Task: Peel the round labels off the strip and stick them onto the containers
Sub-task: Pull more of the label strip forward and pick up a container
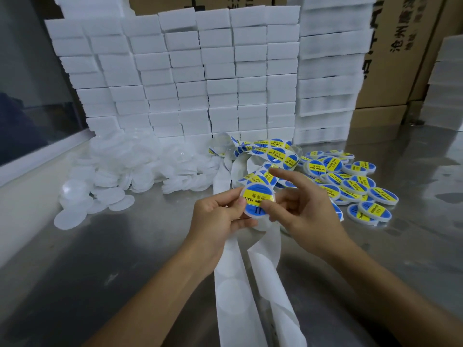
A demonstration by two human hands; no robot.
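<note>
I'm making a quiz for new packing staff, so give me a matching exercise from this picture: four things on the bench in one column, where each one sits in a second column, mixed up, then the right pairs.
Things
1. unlabelled containers
2. labelled containers
3. container being labelled
4. empty backing strip

Places
A. held between the left hand and the right hand
B. heaped on the table's left side
C. trailing toward the camera between the forearms
D. heaped on the table's right side

Pairs: 1-B, 2-D, 3-A, 4-C
</note>
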